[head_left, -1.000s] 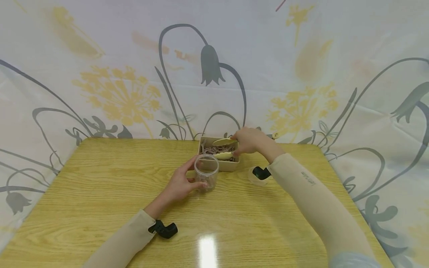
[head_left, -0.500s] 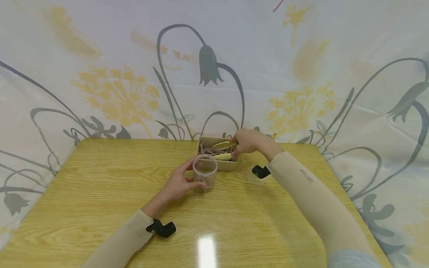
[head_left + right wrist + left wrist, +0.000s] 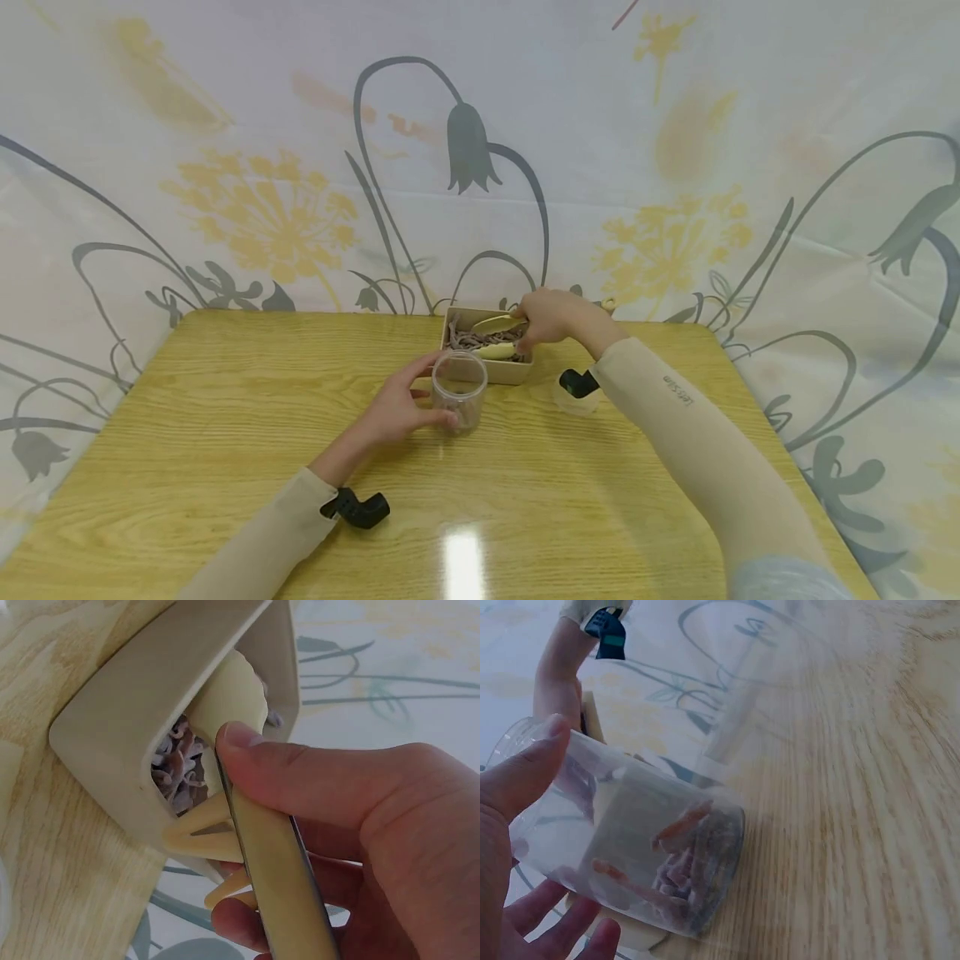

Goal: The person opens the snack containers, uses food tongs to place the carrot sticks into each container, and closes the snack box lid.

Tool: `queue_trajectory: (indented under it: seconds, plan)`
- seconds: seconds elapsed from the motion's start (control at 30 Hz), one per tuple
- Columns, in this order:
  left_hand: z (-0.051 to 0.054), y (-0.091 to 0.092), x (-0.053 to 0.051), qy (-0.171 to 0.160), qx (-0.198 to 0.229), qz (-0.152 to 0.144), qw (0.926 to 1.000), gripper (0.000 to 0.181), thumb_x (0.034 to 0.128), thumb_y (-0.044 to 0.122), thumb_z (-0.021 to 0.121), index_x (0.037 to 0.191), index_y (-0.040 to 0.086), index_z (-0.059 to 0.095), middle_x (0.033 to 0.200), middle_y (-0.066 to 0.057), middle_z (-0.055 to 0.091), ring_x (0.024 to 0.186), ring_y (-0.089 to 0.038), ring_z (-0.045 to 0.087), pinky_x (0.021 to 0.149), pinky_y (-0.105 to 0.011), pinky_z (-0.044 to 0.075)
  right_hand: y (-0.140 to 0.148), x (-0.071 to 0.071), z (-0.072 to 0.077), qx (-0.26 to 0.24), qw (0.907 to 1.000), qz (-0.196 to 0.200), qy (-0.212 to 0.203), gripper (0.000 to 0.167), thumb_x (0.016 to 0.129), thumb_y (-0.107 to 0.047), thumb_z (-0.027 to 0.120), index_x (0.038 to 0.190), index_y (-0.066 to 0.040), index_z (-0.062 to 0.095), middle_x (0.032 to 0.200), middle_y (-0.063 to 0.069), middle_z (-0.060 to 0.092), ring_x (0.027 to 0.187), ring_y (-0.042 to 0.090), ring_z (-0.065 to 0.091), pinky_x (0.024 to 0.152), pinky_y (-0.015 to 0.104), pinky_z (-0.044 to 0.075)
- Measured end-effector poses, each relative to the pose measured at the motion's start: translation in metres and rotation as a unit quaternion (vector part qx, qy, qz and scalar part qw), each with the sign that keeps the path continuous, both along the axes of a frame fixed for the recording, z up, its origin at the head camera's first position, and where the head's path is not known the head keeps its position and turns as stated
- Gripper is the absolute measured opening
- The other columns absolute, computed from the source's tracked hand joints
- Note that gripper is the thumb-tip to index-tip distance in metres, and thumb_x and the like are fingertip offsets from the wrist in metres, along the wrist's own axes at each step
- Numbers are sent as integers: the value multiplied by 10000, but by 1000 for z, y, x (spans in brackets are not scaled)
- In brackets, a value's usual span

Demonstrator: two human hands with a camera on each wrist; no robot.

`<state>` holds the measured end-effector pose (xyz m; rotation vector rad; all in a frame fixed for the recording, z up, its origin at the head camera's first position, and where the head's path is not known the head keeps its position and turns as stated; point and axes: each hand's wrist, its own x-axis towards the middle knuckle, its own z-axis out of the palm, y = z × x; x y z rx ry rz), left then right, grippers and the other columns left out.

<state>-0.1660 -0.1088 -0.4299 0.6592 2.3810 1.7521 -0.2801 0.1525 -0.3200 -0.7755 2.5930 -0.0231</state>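
Note:
My left hand (image 3: 397,404) grips a clear plastic jar (image 3: 460,402), its thumb on one side and fingers on the other. Purplish-brown strips (image 3: 682,877) lie in the bottom of the jar in the left wrist view. My right hand (image 3: 555,317) holds pale yellow tongs (image 3: 281,892) with metal edges, thumb on one arm and fingers on the other. The spread tong heads reach into a beige box (image 3: 491,372) just behind the jar. Similar stringy strips (image 3: 177,769) fill the box; what lies between the tong heads is partly hidden.
A clear round lid (image 3: 576,406) lies on the wooden table (image 3: 262,392) right of the box, partly covered by the black wrist camera (image 3: 579,382). A flower-patterned sheet (image 3: 315,125) hangs right behind the table's far edge, close to the box.
The right hand and tongs have shifted slightly left and lower into the box. The left hand and jar stay in nearly the same place.

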Motion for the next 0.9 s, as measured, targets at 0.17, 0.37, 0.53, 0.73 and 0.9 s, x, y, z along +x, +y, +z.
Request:
queue_trajectory:
  seconds: [0.17,0.37,0.53,0.73,0.9]
  plan:
    - [7,3,-1,63,102,28,9999,902,748,99,890,1519,129,423,1504,-134,432,1301,-385,467,1010,-522,472,1,1,-4,-250,9996,-143,-40,551,915,-311,740,1377,-51,593,1359,113,604,768,171,620,665,310,517]
    - [11,9,-5,241,-192,-3,9995,871,768,169,885,1512,132,434,1516,-91,435,1330,-324,447,1030,-509,458,5,1,-11,-364,9990,-176,203,452,946,-298,698,1341,-89,636,1327,85,630,494,86,220,469,250,267]
    - [11,10,-8,225,-102,-43,9997,829,767,166,885,1482,137,468,1450,-81,515,1324,-319,459,1041,-540,437,5,3,-9,-383,9989,-138,230,496,936,-313,713,1360,-74,615,1302,106,643,529,108,275,514,277,321]
    - [15,10,-6,206,-121,-45,9997,774,775,164,880,1447,136,496,1396,-70,562,1294,-306,484,1011,-540,466,0,5,-8,-244,9995,-121,164,530,911,-304,738,1367,-70,605,1355,100,608,583,126,356,548,290,364]
    - [9,10,-10,282,-199,-63,9994,768,778,218,880,1441,167,496,1376,-40,574,1266,-281,503,988,-533,481,-1,7,-11,-197,9989,-163,387,475,903,-278,731,1345,-132,635,1346,22,618,563,112,339,498,264,335]
